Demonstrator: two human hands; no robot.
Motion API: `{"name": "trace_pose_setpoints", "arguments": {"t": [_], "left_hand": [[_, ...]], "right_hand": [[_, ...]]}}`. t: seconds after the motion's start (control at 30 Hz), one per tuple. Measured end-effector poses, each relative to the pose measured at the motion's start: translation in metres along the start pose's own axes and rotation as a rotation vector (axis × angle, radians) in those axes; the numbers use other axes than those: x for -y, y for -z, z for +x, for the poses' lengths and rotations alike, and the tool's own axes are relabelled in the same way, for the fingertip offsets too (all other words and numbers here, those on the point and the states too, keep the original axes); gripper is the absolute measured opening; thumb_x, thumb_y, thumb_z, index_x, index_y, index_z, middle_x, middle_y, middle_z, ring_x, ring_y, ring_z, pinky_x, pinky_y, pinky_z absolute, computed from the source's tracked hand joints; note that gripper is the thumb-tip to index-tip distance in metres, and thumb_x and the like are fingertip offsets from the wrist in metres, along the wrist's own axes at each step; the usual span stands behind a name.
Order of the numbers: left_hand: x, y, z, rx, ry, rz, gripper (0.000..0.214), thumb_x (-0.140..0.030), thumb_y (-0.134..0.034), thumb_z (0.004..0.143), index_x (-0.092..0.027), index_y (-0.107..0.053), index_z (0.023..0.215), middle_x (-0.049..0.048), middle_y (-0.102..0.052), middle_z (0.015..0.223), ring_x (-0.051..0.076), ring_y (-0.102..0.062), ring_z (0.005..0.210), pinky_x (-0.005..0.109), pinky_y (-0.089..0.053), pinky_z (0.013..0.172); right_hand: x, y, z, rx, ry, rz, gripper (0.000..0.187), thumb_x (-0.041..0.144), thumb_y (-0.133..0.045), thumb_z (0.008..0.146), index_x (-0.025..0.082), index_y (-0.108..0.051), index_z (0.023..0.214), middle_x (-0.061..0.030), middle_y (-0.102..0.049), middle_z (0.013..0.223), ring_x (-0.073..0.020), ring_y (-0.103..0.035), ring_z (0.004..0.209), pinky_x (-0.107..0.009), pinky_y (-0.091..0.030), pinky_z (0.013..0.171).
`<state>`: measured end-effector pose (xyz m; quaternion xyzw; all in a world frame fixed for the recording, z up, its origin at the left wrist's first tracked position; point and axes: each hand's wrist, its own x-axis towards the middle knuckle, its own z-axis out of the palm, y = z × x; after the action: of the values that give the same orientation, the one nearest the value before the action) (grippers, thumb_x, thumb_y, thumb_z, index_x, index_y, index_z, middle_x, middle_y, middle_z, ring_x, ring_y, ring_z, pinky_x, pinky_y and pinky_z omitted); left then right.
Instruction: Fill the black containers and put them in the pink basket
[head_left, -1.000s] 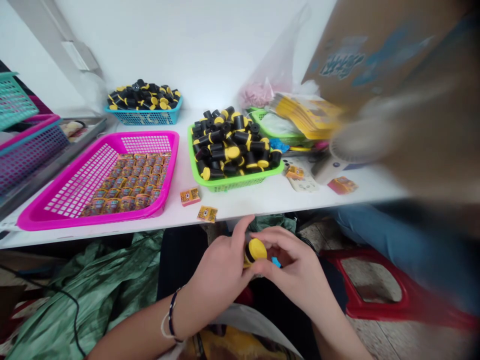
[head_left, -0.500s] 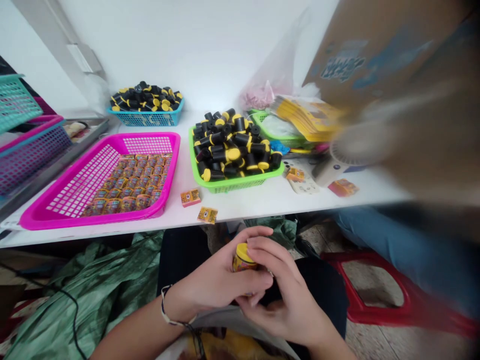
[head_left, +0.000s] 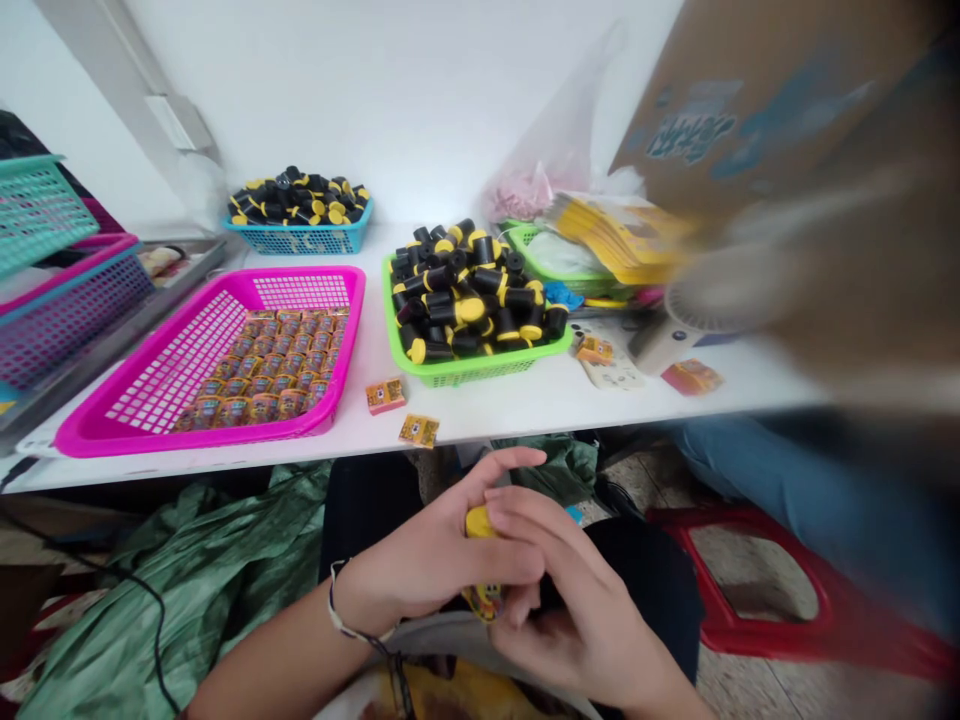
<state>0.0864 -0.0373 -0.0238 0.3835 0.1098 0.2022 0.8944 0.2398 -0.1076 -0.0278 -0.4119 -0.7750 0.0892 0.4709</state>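
- The pink basket (head_left: 352, 330) on the bench (head_left: 480, 405) has rows of small labeled tubes (head_left: 262, 365), packed close so they stay neat.
- The left hand (head_left: 435, 560) and right hand (head_left: 570, 600) curl almost shut, gripping a yellow-capped tube (head_left: 480, 565) between them so it stays steady.
- The green basket (head_left: 480, 372) keeps loose black tubes (head_left: 472, 290) together in a heap.

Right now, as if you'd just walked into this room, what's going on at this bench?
A seated person holds a small yellow-capped tube between the left hand and right hand, its printed label partly showing. On the white table in front, a lime-green basket is heaped with black tubes with yellow caps, and a magenta basket holds rows of small printed packets. A blue basket of the same tubes stands behind them, and two loose packets lie near the table edge.
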Motion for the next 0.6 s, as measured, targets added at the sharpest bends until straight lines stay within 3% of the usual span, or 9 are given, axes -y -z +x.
{"name": "trace_pose_setpoints", "arguments": {"t": [0.13, 0.27, 0.4, 0.6], "left_hand": [[-0.001, -0.007, 0.0, -0.111, -0.009, 0.065, 0.081, -0.027, -0.086, 0.081, -0.023, -0.036, 0.145, -0.0096, -0.059, 0.068, 0.005, -0.052, 0.049, 0.017, -0.045, 0.054], [-0.002, -0.01, -0.003, -0.206, -0.029, 0.168, 0.089, -0.027, -0.087, 0.08, -0.026, -0.031, 0.149, -0.0053, -0.064, 0.079, 0.009, -0.061, 0.064, 0.02, -0.049, 0.065], [-0.007, -0.011, -0.005, -0.159, -0.02, 0.127, 0.109, -0.032, -0.09, 0.077, -0.024, -0.015, 0.156, -0.0072, -0.064, 0.073, 0.007, -0.057, 0.057, 0.017, -0.045, 0.059], [-0.016, -0.006, -0.001, -0.058, 0.023, 0.053, 0.104, -0.03, -0.096, 0.066, -0.028, -0.035, 0.15, -0.0032, -0.063, 0.094, 0.007, -0.061, 0.067, 0.018, -0.049, 0.064]], "right_hand": [[0.001, -0.002, 0.005, -0.101, 0.006, -0.065, 0.065, 0.006, -0.065, 0.078, 0.019, -0.054, 0.14, -0.0134, -0.068, 0.127, -0.0267, -0.067, 0.121, -0.037, -0.061, 0.102], [-0.001, 0.0, 0.01, -0.112, 0.064, -0.094, 0.053, 0.008, -0.067, 0.08, 0.016, -0.06, 0.132, -0.0136, -0.069, 0.121, -0.0266, -0.068, 0.118, -0.038, -0.06, 0.104], [-0.002, 0.001, 0.012, -0.082, 0.09, -0.094, 0.046, 0.011, -0.069, 0.079, 0.019, -0.063, 0.123, -0.0101, -0.073, 0.107, -0.0289, -0.07, 0.113, -0.045, -0.06, 0.103], [-0.002, -0.005, 0.011, -0.085, 0.081, 0.035, 0.055, 0.008, -0.069, 0.07, 0.024, -0.06, 0.121, -0.0068, -0.075, 0.099, -0.0308, -0.073, 0.107, -0.046, -0.064, 0.092]]}}
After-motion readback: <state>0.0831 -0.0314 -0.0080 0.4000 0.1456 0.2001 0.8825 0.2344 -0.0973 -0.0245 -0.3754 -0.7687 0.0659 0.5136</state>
